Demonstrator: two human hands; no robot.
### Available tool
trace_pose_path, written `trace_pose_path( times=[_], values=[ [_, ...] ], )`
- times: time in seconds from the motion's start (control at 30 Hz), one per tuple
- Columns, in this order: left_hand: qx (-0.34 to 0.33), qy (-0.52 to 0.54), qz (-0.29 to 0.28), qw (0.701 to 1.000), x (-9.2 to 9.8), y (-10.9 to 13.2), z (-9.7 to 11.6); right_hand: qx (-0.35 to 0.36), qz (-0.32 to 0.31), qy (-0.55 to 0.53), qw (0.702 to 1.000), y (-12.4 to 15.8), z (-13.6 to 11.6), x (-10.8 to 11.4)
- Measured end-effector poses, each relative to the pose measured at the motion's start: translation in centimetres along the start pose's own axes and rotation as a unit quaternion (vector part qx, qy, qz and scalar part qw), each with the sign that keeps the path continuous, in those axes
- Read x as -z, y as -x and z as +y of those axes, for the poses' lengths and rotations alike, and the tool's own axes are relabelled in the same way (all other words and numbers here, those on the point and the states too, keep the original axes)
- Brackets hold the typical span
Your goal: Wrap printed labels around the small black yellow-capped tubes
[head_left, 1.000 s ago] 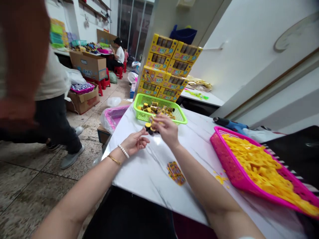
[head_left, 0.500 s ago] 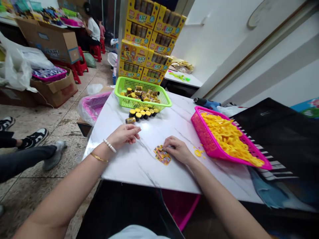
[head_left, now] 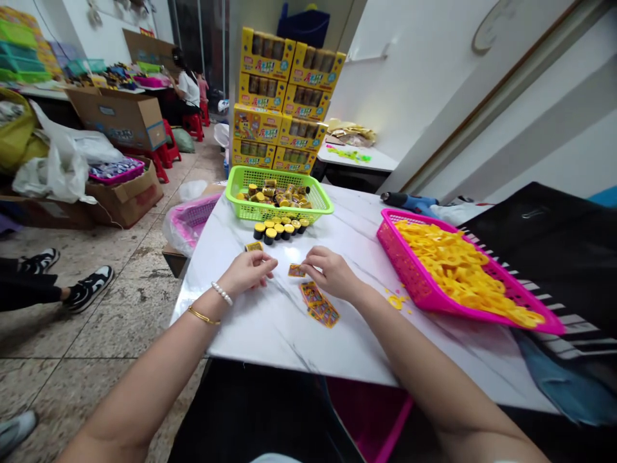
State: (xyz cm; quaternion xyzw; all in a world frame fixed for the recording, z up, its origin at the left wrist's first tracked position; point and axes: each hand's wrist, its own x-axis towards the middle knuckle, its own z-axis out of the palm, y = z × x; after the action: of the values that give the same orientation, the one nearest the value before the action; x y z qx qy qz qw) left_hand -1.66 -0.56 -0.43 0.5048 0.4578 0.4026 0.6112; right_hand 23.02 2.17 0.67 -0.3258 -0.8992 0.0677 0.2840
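Note:
My right hand [head_left: 329, 273] pinches a small printed card [head_left: 296, 270] by its right edge, above the white table. Just below it lies an overlapping pile of colourful printed cards [head_left: 321, 305]. My left hand [head_left: 251, 270], with a pearl bracelet and a gold bangle at the wrist, has its fingers pressed together; whether anything is between them is too small to tell. Close behind its fingers lies a small cylinder with a gold label [head_left: 254, 246]. Several black cylinders with yellow lids [head_left: 270, 235] stand grouped in front of the green basket [head_left: 315, 212].
The green basket holds more small cylinders. A pink basket [head_left: 405, 273] of yellow plastic pieces stands at the right, beside a loose yellow ring [head_left: 396, 301]. Yellow boxes [head_left: 255, 125] are stacked behind. A heat gun [head_left: 409, 202] lies at the back; a person [head_left: 187, 87] sits far left.
My right hand has lifted a card off the pile and moved it toward my left hand. My left hand stays near the cylinder. The camera view has shifted slightly.

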Motion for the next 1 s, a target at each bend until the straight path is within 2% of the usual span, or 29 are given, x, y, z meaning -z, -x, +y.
trace_pose_path(
  times=[0.13,0.2,0.23,0.3,0.37,0.4,0.43,0.5,0.57,0.63,0.7,0.87,1.0],
  values=[
    [-0.018,0.009,0.008,1.0,0.1,0.0,0.5,0.026,-0.008,-0.075,0.997,-3.4,-1.9,-0.7],
    [-0.021,0.025,0.034,0.999,0.5,-0.1,0.5,-0.05,-0.002,-0.176,0.983,-4.8,-2.4,-1.7],
    [-0.026,0.039,0.052,0.998,0.6,-0.2,0.5,-0.114,0.0,-0.237,0.965,-5.2,-2.6,-2.3],
    [-0.04,0.067,0.083,0.993,0.9,-0.3,0.4,-0.246,-0.005,-0.345,0.906,-5.9,-2.7,-3.4],
    [-0.042,0.079,0.093,0.992,0.9,-0.5,0.4,-0.309,-0.022,-0.404,0.86,-6.2,-2.9,-4.1],
    [-0.037,0.079,0.095,0.992,0.8,-0.5,0.4,-0.311,-0.025,-0.417,0.853,-6.3,-3.1,-4.3],
    [-0.035,0.076,0.104,0.991,0.7,-0.6,0.4,-0.303,-0.015,-0.423,0.854,-6.4,-3.3,-4.5],
    [-0.059,0.073,0.161,0.982,0.6,-0.5,0.4,-0.28,0.031,-0.419,0.863,-6.9,-3.7,-4.8],
    [-0.119,0.073,0.239,0.961,0.5,-0.3,0.5,-0.273,0.091,-0.401,0.87,-7.5,-4.0,-5.1],
    [-0.174,0.072,0.278,0.942,0.5,0.0,0.7,-0.272,0.132,-0.38,0.874,-7.9,-4.2,-5.5],
    [-0.192,0.069,0.273,0.94,0.4,0.2,0.8,-0.267,0.152,-0.364,0.879,-8.0,-4.2,-5.8],
    [-0.17,0.054,0.244,0.953,0.2,0.4,0.8,-0.231,0.161,-0.314,0.907,-7.3,-4.4,-6.3],
    [-0.18,0.07,0.301,0.934,0.4,0.4,0.9,-0.219,0.181,-0.268,0.92,-7.1,-4.4,-6.1]
  ],
)
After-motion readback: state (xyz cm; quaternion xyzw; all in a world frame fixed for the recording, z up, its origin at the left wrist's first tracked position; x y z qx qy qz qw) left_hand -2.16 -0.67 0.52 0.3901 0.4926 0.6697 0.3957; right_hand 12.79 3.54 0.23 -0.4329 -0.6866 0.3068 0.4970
